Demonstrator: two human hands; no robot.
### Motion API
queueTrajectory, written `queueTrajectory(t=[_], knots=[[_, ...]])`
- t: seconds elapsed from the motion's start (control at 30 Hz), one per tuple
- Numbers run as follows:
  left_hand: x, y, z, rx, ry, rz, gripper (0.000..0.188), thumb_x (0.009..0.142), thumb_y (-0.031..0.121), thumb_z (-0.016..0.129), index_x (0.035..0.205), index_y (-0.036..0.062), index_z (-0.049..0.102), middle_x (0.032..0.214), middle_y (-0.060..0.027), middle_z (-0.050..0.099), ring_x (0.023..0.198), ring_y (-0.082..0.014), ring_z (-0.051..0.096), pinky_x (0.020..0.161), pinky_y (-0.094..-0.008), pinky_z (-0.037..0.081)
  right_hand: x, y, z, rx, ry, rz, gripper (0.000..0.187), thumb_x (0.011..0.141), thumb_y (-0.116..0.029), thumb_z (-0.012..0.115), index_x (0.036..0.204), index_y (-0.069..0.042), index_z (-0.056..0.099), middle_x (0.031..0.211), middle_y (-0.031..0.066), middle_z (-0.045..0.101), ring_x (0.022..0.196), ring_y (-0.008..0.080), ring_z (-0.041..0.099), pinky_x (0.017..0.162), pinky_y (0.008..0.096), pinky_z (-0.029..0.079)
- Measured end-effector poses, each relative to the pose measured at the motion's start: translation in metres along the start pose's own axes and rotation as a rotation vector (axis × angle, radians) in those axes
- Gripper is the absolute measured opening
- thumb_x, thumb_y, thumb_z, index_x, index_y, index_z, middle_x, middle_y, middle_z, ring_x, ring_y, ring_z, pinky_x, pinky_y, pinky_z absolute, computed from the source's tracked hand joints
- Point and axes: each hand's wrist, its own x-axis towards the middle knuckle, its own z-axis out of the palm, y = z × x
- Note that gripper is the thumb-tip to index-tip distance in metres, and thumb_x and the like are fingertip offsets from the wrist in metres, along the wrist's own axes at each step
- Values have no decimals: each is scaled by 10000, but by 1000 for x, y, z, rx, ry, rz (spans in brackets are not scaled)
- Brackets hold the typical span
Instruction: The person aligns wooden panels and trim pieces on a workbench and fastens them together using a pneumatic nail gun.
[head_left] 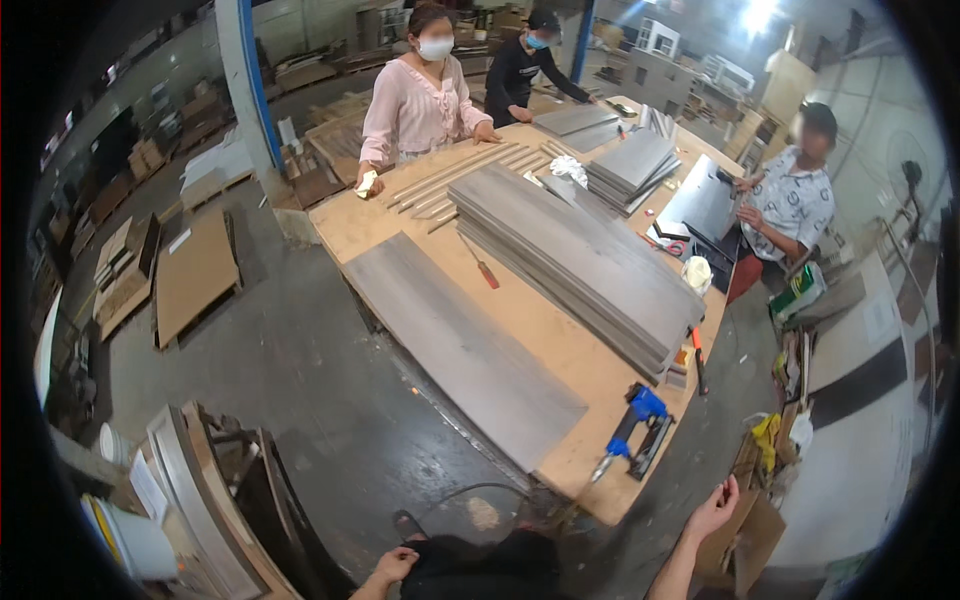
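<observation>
My left hand [398,564] hangs low beside my dark-clothed leg, its fingers loosely bent and nothing seen in them. To the right of the table's near corner, my right hand [713,508] is raised in the air, empty, with half-curled fingers apart. The nearest tool to it is a blue nail gun [638,425] lying on the wooden table [545,335]. A long grey board [465,350] lies flat along the table's left edge. Beyond it is a stack of similar grey boards [580,255]. Between them rests a red-handled screwdriver [487,274].
Wooden strips [470,172] lie at the table's far left, near a person in pink [425,100]. A person in black [520,75] stands behind. At right, a person in a patterned shirt [790,200] handles a dark panel. An orange-handled hammer [698,350] overhangs the right edge.
</observation>
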Motion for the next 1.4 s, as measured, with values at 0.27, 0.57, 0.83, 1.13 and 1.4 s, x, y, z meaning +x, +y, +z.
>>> queueTrajectory(t=[0.27,0.57,0.83,1.13,1.4], knots=[[-91,83,-198,-197,-802,528,526,997,370,656,1441,112,540,1507,-106,498,1408,-216,430,1163,-380,328,-219,-177,100,88,-391,4,269,892,-30,655,1161,-23,667,1119,105,661,1063,242,628,924,342,485],[-176,87,-240,-538,-824,844,41,982,66,637,1009,68,606,1358,-119,585,1357,-264,479,1124,-396,351,-349,-320,206,327,-1139,-457,280,890,-37,679,1169,-54,696,1003,84,694,923,209,666,807,316,522],[-107,168,-304,-308,-847,951,132,1009,141,629,1101,48,644,1369,-123,587,1313,-233,505,1089,-373,395,-347,-323,256,253,-1188,-454,287,896,-129,691,1180,-87,694,998,107,702,941,289,698,839,374,553],[18,307,-392,-19,-400,614,277,986,203,680,1219,55,660,1171,-47,688,1115,-142,595,1014,-326,454,-308,-236,314,9,-674,89,260,890,-62,677,1149,-55,699,1029,121,708,969,233,691,829,330,535],[190,470,-463,326,206,997,351,891,202,719,1200,49,653,1230,-176,622,1192,-349,571,1027,-418,452,-243,-193,289,-436,-119,47,427,868,-170,702,1276,-70,628,1304,163,604,1233,337,553,1050,441,428]])
